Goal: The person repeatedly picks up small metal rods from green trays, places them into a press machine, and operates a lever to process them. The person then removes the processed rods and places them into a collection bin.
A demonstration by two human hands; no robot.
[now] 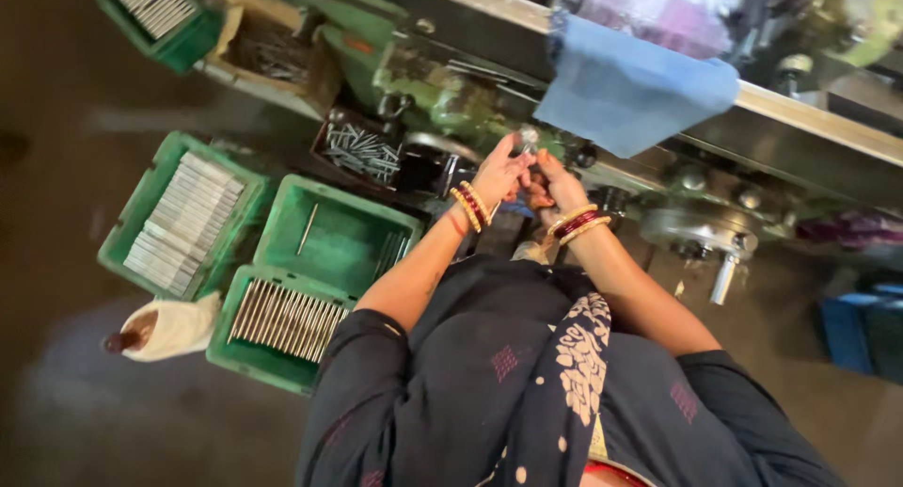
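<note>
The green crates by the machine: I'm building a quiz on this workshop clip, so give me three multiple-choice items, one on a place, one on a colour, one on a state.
1. Where is the blue cloth?
A. Draped over the machine's metal rail
B. Inside a crate
C. Around a wrist

2. What colour are the crates of metal rods?
A. Red
B. Green
C. Yellow

3. How full is the middle green crate?
A. Packed with rods
B. Covered by a lid
C. Nearly empty, with few rods

Answers: 1 A, the cloth hangs over the rail above the hands. 2 B, every crate wall is green. 3 C, its green floor is mostly bare, with one loose rod and a few at one side. The left hand and right hand meet at the machine.
</note>
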